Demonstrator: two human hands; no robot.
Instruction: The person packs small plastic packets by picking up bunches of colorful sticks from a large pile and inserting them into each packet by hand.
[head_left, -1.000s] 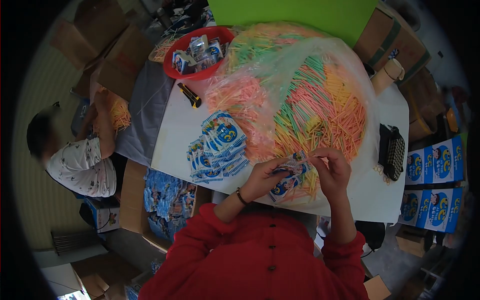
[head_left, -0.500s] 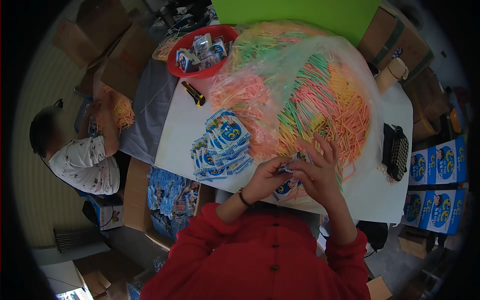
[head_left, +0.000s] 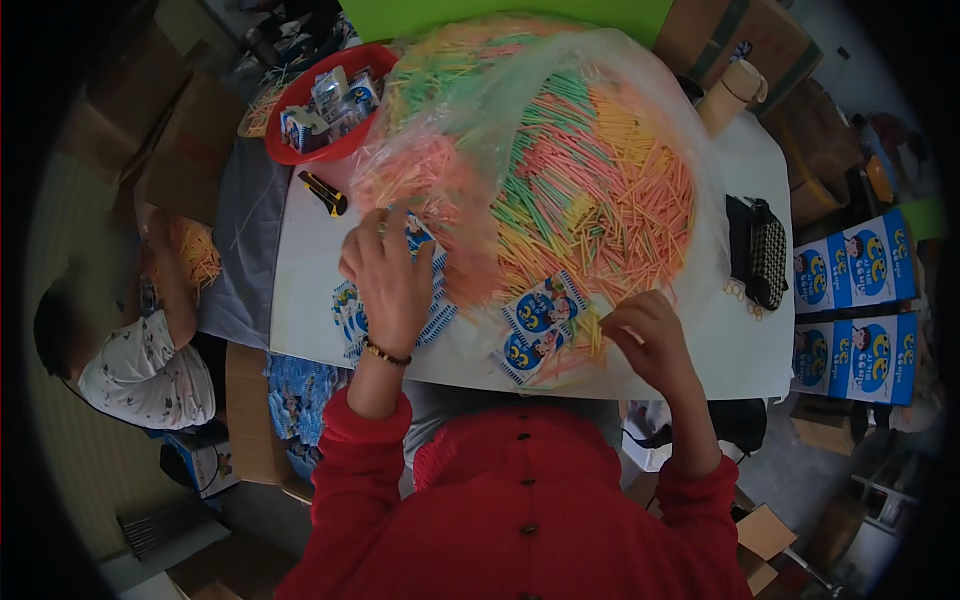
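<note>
My left hand (head_left: 390, 275) is over the pile of blue-and-white printed packets (head_left: 437, 318), palm down with its fingers stretched out and apart. It hides much of that pile. My right hand (head_left: 648, 338) is at the front of the table, its fingers curled and pressed together beside some thin yellow sticks (head_left: 594, 338); whatever is between the fingertips is too small to make out. Between my hands, two printed packets (head_left: 543, 305) lie near the table edge. Behind them spreads a big heap of thin pink, green, yellow and orange sticks (head_left: 560, 170), partly under clear plastic film.
A red bowl (head_left: 283, 148) of packets stands back left, with a yellow-black box cutter (head_left: 323, 193) in front. A checkered pouch (head_left: 768, 255) and beige bottle (head_left: 732, 97) are at right. Printed boxes (head_left: 855, 355) are stacked beyond. Another person (head_left: 150, 370) works at left.
My hands have parted from around a small packet. The left hand has moved left to the packet pile; the right has moved slightly lower. The view has shifted, and two packets now show uncovered.
</note>
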